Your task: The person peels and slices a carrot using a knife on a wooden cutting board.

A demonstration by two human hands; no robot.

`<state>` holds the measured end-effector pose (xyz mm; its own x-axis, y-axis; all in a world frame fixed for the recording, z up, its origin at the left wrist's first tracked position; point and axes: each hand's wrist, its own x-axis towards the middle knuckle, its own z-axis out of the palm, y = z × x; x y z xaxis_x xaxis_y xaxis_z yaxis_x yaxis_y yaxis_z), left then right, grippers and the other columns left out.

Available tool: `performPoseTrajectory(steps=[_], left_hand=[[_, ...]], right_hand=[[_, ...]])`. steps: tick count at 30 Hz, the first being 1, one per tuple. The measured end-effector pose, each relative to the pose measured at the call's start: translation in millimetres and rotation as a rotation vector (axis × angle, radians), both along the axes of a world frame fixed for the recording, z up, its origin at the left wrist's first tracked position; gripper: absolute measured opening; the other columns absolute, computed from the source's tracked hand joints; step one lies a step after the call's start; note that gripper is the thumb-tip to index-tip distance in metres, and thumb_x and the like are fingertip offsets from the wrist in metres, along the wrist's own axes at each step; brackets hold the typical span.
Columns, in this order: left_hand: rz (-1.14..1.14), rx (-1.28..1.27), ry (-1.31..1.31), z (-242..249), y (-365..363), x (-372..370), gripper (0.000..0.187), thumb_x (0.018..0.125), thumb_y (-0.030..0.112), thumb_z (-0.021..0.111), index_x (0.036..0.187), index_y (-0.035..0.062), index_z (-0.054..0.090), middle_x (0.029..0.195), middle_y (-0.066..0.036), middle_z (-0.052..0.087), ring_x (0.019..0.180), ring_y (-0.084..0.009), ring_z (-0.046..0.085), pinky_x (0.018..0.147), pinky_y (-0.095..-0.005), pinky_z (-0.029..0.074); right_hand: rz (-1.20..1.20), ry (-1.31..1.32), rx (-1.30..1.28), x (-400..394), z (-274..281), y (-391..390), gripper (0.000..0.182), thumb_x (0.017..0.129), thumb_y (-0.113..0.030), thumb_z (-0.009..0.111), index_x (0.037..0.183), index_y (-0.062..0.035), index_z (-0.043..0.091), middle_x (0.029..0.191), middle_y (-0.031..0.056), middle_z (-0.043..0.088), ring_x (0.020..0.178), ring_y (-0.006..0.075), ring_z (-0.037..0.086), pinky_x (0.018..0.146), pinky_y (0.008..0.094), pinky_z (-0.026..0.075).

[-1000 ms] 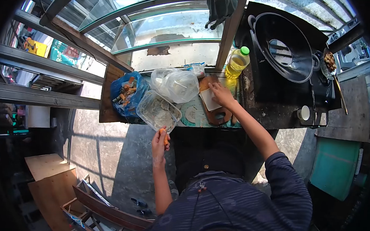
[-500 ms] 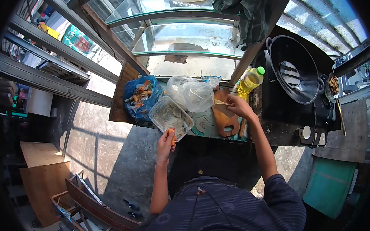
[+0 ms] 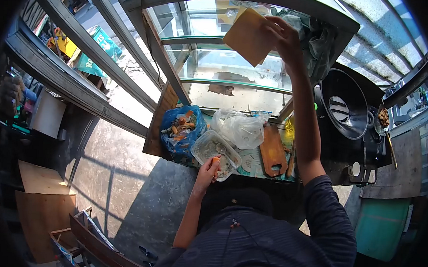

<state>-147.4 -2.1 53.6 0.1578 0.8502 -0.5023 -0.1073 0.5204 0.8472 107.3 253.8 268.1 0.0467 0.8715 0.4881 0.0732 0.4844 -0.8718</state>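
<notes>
My right hand (image 3: 285, 38) is raised in front of the glass case, fingers closed on a square of brown paper (image 3: 249, 35). Low on the left, my left hand (image 3: 209, 172) grips a small orange piece (image 3: 216, 160), like a bit of carrot, only its end showing above the fingers. That hand is at the near rim of a clear plastic tub (image 3: 201, 141) with pale, whitish residue inside. A wooden cutting board (image 3: 272, 148) lies right of the tub, beside clear plastic bags (image 3: 238, 129).
A blue bag (image 3: 197, 136) of orange and brown scraps stands at the counter's left end. A yellow oil bottle (image 3: 289, 129) is behind the board. On the right sit a large black wok (image 3: 348, 104), a ladle of brown food (image 3: 383, 120) and a white cup (image 3: 353, 169). Glass shelving (image 3: 236, 84) rises behind.
My right hand has risen from the cutting board to the upper glass case, with the brown paper now in plain view. My left hand stays by the tub with the orange piece. The view has shifted.
</notes>
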Motion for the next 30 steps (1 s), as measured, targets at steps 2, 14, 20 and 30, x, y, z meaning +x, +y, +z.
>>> performPoseTrajectory(steps=[2, 14, 20, 30], left_hand=[[0.012, 0.011, -0.013, -5, -2, -9, 0.042, 0.102, 0.030, 0.049, 0.135, 0.0033, 0.050, 0.079, 0.002, 0.051, 0.051, -0.0013, 0.040, 0.044, -0.0180, 0.033], [0.057, -0.018, -0.033, -6, -4, -20, 0.041, 0.102, 0.027, 0.048, 0.136, 0.0041, 0.048, 0.082, 0.001, 0.053, 0.052, -0.0027, 0.043, 0.045, -0.0184, 0.034], [-0.144, -0.144, -0.039, -19, 1, 20, 0.047, 0.099, 0.023, 0.052, 0.143, 0.0091, 0.041, 0.103, -0.005, 0.055, 0.066, -0.0072, 0.054, 0.049, -0.0196, 0.046], [-0.309, 0.084, 0.017, -91, 41, 160, 0.049, 0.091, 0.014, 0.067, 0.136, 0.0057, 0.050, 0.113, -0.008, 0.059, 0.087, -0.0154, 0.069, 0.061, -0.0252, 0.057]], right_hand=[[-0.092, -0.058, 0.095, 7, 14, 44, 0.033, 0.083, -0.018, 0.065, 0.113, -0.0032, 0.066, 0.097, 0.0111, 0.071, 0.087, 0.0181, 0.069, 0.079, 0.0311, 0.053], [-0.556, -0.941, -0.102, 0, 20, 57, 0.046, 0.093, -0.015, 0.052, 0.137, -0.0053, 0.045, 0.129, 0.0263, 0.053, 0.123, 0.0369, 0.051, 0.101, 0.0428, 0.045], [-0.577, -0.973, 0.443, 13, -13, -28, 0.054, 0.092, -0.017, 0.059, 0.142, -0.0130, 0.040, 0.148, 0.0204, 0.035, 0.131, 0.0422, 0.041, 0.105, 0.0455, 0.043], [-0.614, -0.835, -0.832, 115, -327, -262, 0.031, 0.090, -0.017, 0.053, 0.119, -0.0073, 0.061, 0.106, 0.0165, 0.067, 0.096, 0.0379, 0.064, 0.084, 0.0479, 0.051]])
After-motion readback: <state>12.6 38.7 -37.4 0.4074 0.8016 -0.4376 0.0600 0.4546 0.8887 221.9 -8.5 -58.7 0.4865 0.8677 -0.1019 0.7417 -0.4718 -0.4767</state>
